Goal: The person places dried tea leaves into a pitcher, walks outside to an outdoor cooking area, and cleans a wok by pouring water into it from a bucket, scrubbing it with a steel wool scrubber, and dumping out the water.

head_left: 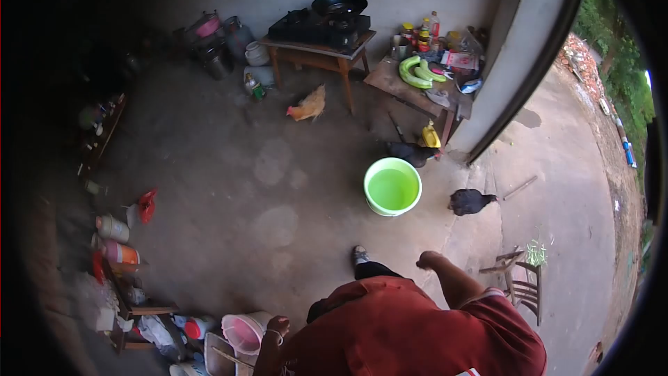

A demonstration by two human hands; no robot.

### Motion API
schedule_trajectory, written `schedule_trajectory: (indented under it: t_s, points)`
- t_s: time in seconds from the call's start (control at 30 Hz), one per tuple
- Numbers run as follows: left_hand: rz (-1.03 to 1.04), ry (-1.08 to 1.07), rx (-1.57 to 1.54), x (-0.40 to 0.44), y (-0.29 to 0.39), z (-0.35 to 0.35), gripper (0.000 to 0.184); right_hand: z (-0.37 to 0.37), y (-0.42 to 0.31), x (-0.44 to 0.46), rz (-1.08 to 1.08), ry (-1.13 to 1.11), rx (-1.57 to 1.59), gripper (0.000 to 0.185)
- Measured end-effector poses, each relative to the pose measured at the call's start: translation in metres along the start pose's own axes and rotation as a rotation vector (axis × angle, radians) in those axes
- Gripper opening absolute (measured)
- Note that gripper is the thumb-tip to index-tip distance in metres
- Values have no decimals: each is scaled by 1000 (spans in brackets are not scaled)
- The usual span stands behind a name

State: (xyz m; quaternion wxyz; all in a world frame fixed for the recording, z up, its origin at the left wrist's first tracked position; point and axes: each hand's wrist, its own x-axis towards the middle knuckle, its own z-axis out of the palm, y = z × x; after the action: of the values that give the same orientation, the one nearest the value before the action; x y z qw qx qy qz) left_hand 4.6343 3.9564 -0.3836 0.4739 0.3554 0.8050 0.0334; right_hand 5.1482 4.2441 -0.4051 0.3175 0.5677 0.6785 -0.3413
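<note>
My right hand (430, 260) hangs in front of my body, fingers curled in, with nothing seen in it. It is nearest to a green bucket (392, 186) with greenish liquid inside, standing apart from it on the floor. By my side, my left hand (279, 324) is also curled, with a band on the wrist and nothing seen in it. A pink basin (241, 334) lies just left of that hand; I cannot tell whether they touch. One shoe (360, 255) shows ahead of my red shirt.
Two dark hens (471, 201) flank the bucket; a brown hen (307, 104) walks farther back. A wooden chair (522, 282) stands at right. At the back, a table (316, 52) bears a stove and wok (339, 4). Green gourds (415, 73) and bottles sit on a low table. Clutter lines the left.
</note>
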Motion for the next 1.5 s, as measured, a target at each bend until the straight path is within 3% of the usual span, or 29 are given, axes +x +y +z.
schedule_trajectory:
  t_s: [0.03,0.07,0.2,0.3,0.43,0.57,0.6,0.63,0.67,0.7,0.73,0.77,0.83,0.9,0.97,1.03,1.1,1.17,1.23,1.27,1.33,1.4,1.5]
  points:
    - [-156,-88,-249,-13,25,-14,24,-32,-5,19,47,-92,-31,38]
    - [-114,-70,-188,-1,25,-19,24,-58,-12,36,-1,-46,-73,39]
    - [182,-133,407,90,-27,-3,31,-177,-67,58,-90,114,38,38]
    - [315,-92,309,146,11,-19,29,-232,-106,102,-248,149,-27,37]
    - [234,-176,195,225,89,-84,27,-298,-137,135,-306,177,-2,37]
    - [282,-150,263,342,177,-200,26,-322,-110,207,-32,167,239,35]
    - [314,-120,289,381,214,-251,26,-317,-92,235,58,302,283,34]
    - [327,-90,300,407,241,-287,26,-327,-88,240,163,173,306,35]
    - [122,-218,345,430,278,-320,23,-344,-90,245,202,-38,332,36]
    - [524,-63,859,470,284,-340,21,-359,-95,254,211,-46,347,36]
    - [463,-70,696,513,292,-362,20,-385,-103,251,195,-102,513,34]
    - [236,-62,474,544,311,-384,19,-408,-114,245,184,-163,682,34]
    - [296,65,302,560,383,-429,17,-457,-138,251,55,-67,916,30]
    - [380,188,38,588,442,-448,16,-541,-176,239,-98,162,940,29]
    - [453,197,-80,594,497,-452,16,-626,-207,243,-192,146,946,25]
    - [503,222,-208,595,525,-442,15,-711,-234,236,-337,286,882,27]
    - [390,37,-70,601,540,-429,20,-789,-241,248,-514,645,603,26]
    - [468,32,180,601,531,-411,30,-866,-235,279,-514,860,496,21]
    - [410,-295,528,598,525,-411,42,-946,-232,308,-356,986,298,18]
    - [322,-286,407,574,529,-415,45,-980,-229,331,-362,1022,268,18]
    - [257,-163,325,615,423,-370,39,-1037,-227,384,-382,1052,234,20]
    - [177,-192,302,594,420,-369,39,-1075,-231,439,-410,1150,-106,29]
    - [-9,-270,261,581,444,-389,36,-1110,-249,511,-360,1067,-311,37]
